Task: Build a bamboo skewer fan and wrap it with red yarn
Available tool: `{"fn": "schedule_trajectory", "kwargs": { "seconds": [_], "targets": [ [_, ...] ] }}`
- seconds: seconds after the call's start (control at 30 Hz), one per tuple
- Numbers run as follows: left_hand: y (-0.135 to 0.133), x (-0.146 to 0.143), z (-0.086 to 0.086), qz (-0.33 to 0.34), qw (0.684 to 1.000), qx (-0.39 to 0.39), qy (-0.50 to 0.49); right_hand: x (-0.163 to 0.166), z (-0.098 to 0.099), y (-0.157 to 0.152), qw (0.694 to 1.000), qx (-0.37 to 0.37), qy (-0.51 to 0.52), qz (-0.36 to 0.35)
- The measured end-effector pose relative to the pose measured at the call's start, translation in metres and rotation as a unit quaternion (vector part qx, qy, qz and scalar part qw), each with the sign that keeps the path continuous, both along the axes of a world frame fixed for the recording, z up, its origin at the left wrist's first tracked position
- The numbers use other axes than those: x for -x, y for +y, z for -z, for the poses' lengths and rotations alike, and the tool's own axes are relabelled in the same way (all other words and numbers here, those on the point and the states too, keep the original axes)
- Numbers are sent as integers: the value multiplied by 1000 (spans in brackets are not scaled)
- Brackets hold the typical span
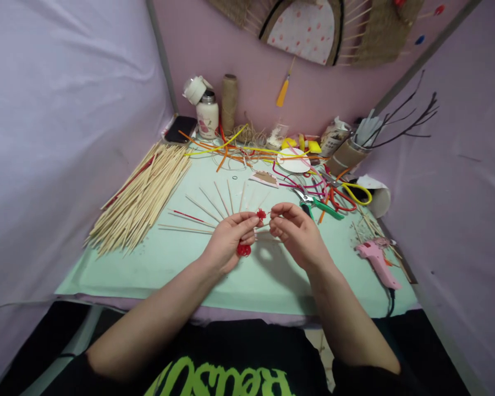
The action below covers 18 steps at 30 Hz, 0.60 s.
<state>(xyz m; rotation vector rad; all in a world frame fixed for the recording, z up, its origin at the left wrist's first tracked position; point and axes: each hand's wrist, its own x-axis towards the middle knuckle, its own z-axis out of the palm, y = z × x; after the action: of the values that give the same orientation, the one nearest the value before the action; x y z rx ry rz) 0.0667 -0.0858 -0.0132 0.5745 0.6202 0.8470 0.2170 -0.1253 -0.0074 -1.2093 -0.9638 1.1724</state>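
Note:
My left hand (230,239) is closed, pinching a small red bead-like piece (261,214) at its fingertips, with another red piece (243,250) tucked under its palm. Facing it, my right hand (296,231) is closed in a pinch on a thin wooden stick (266,226) that points toward the red piece. Both hands hover over the pale green mat (173,264), just in front of a fan of loose sticks (214,206) laid out on it.
A large pile of bamboo sticks (142,195) lies at the left. Coloured pipe cleaners (239,151), a flask (207,115), a twine spool (229,102), green pliers (319,204), yellow-handled scissors (357,192) and a pink glue gun (377,261) surround the mat.

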Motion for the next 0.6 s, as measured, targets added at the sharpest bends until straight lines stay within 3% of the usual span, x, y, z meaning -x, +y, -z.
{"fn": "schedule_trajectory", "kwargs": {
  "seconds": [0.13,0.27,0.37,0.47,0.6],
  "targets": [
    [7,-7,0,0,997,-49,67,-11,-4,4,965,-119,-231,-22],
    [9,-11,9,1,988,-62,138,-18,-1,8,939,-146,-311,-30],
    [9,-10,17,26,990,-46,134,-19,7,10,952,-111,-283,-20],
    [11,-8,20,55,995,-12,86,-20,16,12,983,-48,-178,-15],
    [14,-3,15,132,987,35,85,-28,23,13,996,26,-52,-68]
  ]
}}
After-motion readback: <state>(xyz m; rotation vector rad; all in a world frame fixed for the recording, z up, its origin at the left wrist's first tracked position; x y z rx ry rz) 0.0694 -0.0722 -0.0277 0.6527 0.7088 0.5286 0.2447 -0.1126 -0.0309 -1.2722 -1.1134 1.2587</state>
